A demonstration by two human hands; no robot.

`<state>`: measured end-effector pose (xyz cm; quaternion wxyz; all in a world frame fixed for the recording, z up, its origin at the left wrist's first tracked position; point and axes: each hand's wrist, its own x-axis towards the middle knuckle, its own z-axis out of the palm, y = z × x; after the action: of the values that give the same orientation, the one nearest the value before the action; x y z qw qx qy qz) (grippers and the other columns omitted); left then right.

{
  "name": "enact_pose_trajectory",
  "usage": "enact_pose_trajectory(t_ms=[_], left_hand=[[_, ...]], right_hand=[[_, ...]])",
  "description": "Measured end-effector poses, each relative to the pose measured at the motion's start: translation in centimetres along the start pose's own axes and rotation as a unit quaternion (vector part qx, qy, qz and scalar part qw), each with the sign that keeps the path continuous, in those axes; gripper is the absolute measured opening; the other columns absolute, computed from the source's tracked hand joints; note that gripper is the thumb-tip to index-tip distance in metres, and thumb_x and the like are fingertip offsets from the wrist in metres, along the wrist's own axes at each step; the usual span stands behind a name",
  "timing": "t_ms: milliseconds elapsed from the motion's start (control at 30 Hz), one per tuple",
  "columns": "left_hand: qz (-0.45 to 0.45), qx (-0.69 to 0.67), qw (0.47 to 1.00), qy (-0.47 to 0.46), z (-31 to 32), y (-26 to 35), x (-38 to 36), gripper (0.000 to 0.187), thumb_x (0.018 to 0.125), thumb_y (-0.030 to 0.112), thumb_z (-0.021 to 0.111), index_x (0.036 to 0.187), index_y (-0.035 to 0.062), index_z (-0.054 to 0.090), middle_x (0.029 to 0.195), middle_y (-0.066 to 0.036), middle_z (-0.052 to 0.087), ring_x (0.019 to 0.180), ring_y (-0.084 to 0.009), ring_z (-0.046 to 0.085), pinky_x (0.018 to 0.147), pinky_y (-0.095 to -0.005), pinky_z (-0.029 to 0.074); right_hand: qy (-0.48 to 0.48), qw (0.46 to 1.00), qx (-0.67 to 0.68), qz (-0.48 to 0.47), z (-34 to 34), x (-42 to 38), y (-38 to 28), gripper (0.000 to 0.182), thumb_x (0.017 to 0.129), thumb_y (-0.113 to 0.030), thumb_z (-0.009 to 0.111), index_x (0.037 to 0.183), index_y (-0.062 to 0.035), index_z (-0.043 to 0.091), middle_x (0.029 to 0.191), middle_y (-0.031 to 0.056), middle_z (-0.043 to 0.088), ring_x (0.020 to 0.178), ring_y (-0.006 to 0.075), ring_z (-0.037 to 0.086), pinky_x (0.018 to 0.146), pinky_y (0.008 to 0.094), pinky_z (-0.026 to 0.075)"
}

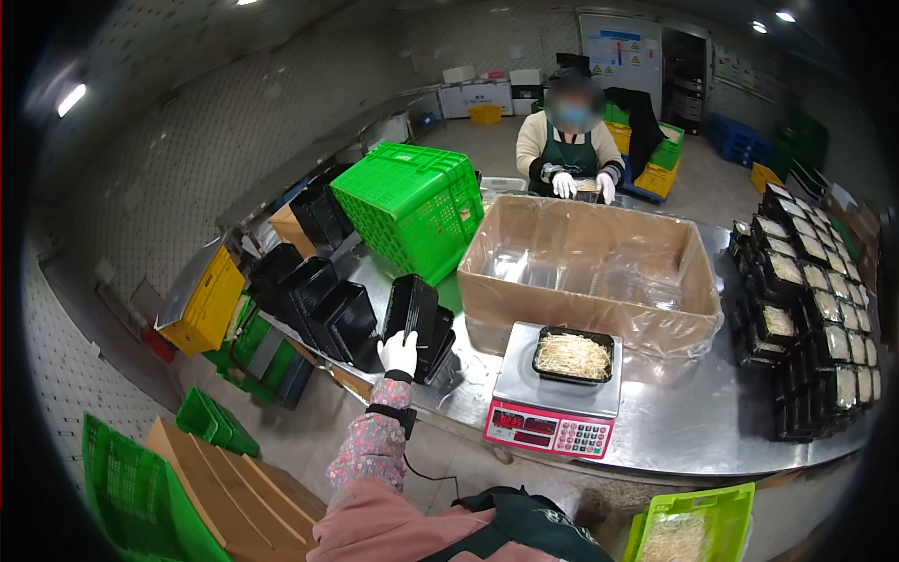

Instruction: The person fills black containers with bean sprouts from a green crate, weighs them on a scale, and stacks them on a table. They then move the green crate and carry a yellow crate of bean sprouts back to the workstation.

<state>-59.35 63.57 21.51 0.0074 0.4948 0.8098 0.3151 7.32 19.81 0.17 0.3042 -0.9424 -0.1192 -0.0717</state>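
My left hand [400, 353], in a white glove, reaches out and grips the near end of a stack of empty black trays [414, 323] lying on its side on the steel table [684, 426]. My right hand is out of view. To the right, a black tray of bean sprouts [573, 356] rests on a digital scale [556, 403] with a red front panel.
A large plastic-lined cardboard box [590, 272] sits behind the scale. More black tray stacks [318, 309] and a green crate [412, 208] lie to the left. Filled sealed trays [810, 318] are stacked at right. A gloved, aproned person [571, 150] works opposite. A green crate of sprouts [693, 529] sits below.
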Motion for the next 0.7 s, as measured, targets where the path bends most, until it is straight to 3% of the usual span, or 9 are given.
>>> enact_pose_trajectory(t_ms=[67,100,233,267,400,467,500,600,700], left_hand=[[0.037,-0.064,0.993,0.089,-0.2,2.1,-0.1,0.048,0.086,0.042,0.056,0.099,-0.0031,0.065,0.098,-0.022,0.065,0.100,-0.0330,0.058,0.103,-0.0455,0.030],[0.057,-0.100,0.986,0.123,-0.7,3.9,-0.3,0.041,0.082,0.033,0.064,0.102,-0.0030,0.064,0.101,-0.025,0.063,0.100,-0.0424,0.053,0.092,-0.0443,0.040],[0.165,-0.265,0.945,0.095,-2.4,14.8,-4.2,0.021,0.083,0.015,0.066,0.090,-0.0047,0.064,0.087,-0.020,0.064,0.094,-0.0373,0.054,0.088,-0.0415,0.040],[0.162,-0.389,0.906,0.048,-0.5,17.1,-5.2,0.020,0.083,0.012,0.066,0.091,-0.0058,0.063,0.093,-0.020,0.063,0.098,-0.0350,0.053,0.090,-0.0409,0.040],[0.242,-0.518,0.803,-0.167,4.3,30.0,-15.2,0.031,0.081,0.011,0.068,0.107,-0.0032,0.061,0.112,-0.020,0.059,0.109,-0.0323,0.052,0.099,-0.0376,0.037],[0.414,-0.442,0.781,-0.151,7.9,35.6,-21.0,0.024,0.078,0.014,0.070,0.099,0.0024,0.065,0.097,-0.012,0.064,0.100,-0.0298,0.056,0.103,-0.0454,0.031],[0.439,-0.382,0.779,-0.232,9.6,38.1,-23.6,0.031,0.080,0.018,0.071,0.103,-0.0016,0.064,0.105,-0.015,0.063,0.113,-0.0323,0.050,0.104,-0.0427,0.031],[0.513,-0.388,0.713,-0.277,17.9,43.8,-31.5,0.024,0.073,0.024,0.075,0.086,0.0043,0.068,0.091,-0.008,0.066,0.097,-0.0251,0.058,0.104,-0.0422,0.030],[0.582,-0.348,0.675,-0.292,24.8,46.1,-37.9,0.024,0.073,0.033,0.072,0.083,0.0111,0.070,0.090,-0.004,0.066,0.095,-0.0215,0.057,0.101,-0.0473,0.029]], right_hand=[[0.006,1.000,0.007,0.006,0.6,-0.1,0.8,0.057,0.089,-0.022,0.057,0.136,0.0018,0.035,0.138,0.0232,0.038,0.126,0.0350,0.038,0.106,0.0414,0.031],[0.010,1.000,0.015,0.010,1.0,-0.2,1.1,0.057,0.090,-0.021,0.057,0.137,0.0017,0.035,0.138,0.0231,0.037,0.127,0.0348,0.038,0.106,0.0413,0.031],[0.031,0.995,0.093,0.011,4.2,0.1,4.3,0.055,0.091,-0.020,0.055,0.137,0.0015,0.035,0.139,0.0228,0.037,0.127,0.0344,0.038,0.107,0.0409,0.030],[0.032,0.991,0.132,0.009,4.7,-0.1,5.7,0.060,0.088,-0.007,0.056,0.140,0.0016,0.029,0.141,0.0233,0.034,0.130,0.0335,0.034,0.109,0.0396,0.027],[0.069,0.984,0.152,0.065,0.8,-2.2,4.9,0.063,0.085,-0.008,0.058,0.140,-0.0010,0.029,0.142,0.0209,0.032,0.130,0.0338,0.032,0.108,0.0393,0.027],[0.082,0.982,0.142,0.092,-3.7,-3.6,2.1,0.062,0.085,-0.008,0.058,0.140,-0.0025,0.029,0.140,0.0197,0.034,0.127,0.0326,0.035,0.106,0.0386,0.029],[0.093,0.981,0.136,0.102,-5.8,-4.5,1.9,0.062,0.085,-0.008,0.058,0.140,-0.0032,0.030,0.139,0.0192,0.034,0.126,0.0320,0.037,0.105,0.0383,0.030],[0.160,0.982,0.056,0.084,-11.8,-8.3,3.0,0.062,0.085,-0.007,0.058,0.140,-0.0041,0.030,0.138,0.0189,0.035,0.126,0.0321,0.036,0.105,0.0386,0.030],[0.205,0.961,0.049,0.179,-17.7,-15.0,5.5,0.061,0.086,-0.008,0.057,0.140,-0.0045,0.030,0.138,0.0184,0.036,0.126,0.0318,0.036,0.105,0.0385,0.030]])
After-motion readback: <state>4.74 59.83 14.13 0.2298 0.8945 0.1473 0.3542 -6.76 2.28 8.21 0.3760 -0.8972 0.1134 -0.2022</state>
